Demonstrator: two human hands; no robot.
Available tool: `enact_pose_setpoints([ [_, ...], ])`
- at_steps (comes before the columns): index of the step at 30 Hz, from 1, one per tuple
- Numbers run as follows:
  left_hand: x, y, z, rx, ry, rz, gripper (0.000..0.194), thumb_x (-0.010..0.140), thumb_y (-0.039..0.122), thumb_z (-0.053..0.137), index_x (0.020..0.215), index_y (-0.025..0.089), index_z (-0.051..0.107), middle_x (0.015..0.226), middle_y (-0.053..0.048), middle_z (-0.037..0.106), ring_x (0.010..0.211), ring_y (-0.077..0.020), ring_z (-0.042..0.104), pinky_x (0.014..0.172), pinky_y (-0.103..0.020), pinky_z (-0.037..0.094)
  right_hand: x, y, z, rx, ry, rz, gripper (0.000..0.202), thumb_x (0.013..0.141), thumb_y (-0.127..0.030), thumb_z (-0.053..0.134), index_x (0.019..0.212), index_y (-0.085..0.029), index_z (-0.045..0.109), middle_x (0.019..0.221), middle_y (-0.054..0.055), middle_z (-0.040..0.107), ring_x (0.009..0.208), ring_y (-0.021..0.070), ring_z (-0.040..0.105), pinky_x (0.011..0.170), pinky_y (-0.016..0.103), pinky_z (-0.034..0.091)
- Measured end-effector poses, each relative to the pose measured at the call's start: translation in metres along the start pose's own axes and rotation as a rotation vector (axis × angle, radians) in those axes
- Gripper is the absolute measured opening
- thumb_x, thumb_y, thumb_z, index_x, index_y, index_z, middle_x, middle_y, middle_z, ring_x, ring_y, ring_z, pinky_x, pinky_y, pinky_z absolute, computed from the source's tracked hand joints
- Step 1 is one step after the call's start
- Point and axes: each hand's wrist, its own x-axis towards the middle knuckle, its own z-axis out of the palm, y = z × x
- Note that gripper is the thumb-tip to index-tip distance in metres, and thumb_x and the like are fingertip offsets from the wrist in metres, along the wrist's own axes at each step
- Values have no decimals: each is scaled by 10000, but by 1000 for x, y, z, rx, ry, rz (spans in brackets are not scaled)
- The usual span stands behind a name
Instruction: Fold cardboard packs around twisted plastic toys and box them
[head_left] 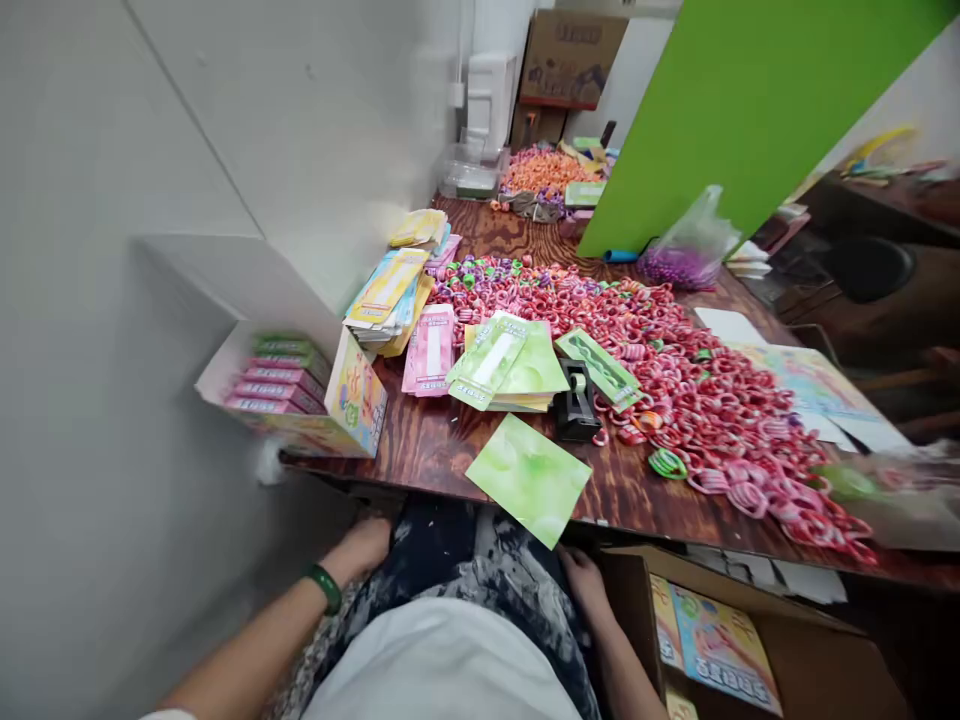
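My left hand point(366, 548) is low beside my left thigh, just below the table's front edge. A green bangle point(325, 590) circles that wrist. My right hand point(583, 580) hangs by my right thigh, close to an open carton point(817, 645). The fingers of both hands are mostly hidden, and I see nothing held. On the table point(420, 455) before me lies a green card sheet point(531, 478), its near corner jutting past the edge. Behind it are a black tape dispenser point(576, 402), a stack of green cards point(536, 370) and a green slotted card point(600, 368).
Striped red and pink rings point(712, 400) cover much of the table. An open display box point(356, 395) with pink and green packs point(277, 385) stands at the left edge. Yellow cards point(390, 290) are piled behind it. A green panel point(720, 110) rises at the back right.
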Motion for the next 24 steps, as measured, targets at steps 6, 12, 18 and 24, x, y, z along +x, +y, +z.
enact_pose_setpoints([
  [6,16,75,-24,-564,57,185,446,885,608,523,887,167,591,746,-41,661,515,-129,607,490,-240,461,-13,-39,-18,-36,72,-162,317,897,-330,425,755,-186,669,686,53,697,680,207,655,621,269,430],
  [12,65,151,-47,-1098,179,260,463,925,571,477,1021,123,544,838,-105,671,611,-129,656,606,-257,549,-43,-68,-26,-135,127,-312,219,825,-254,493,644,-205,609,648,41,646,652,183,567,608,261,339],
  [18,65,148,-60,-1281,316,331,271,790,304,718,983,146,613,799,-38,688,597,-93,615,559,-194,515,-32,-70,-28,-51,83,-345,283,860,-335,433,744,-200,651,688,44,692,629,194,618,587,260,402],
  [24,20,103,-75,-1172,317,422,397,600,337,845,907,135,694,806,-37,720,639,-146,623,509,-222,489,-11,-91,-65,-80,201,-265,363,817,-423,509,512,-226,514,528,55,585,566,215,555,564,304,368],
])
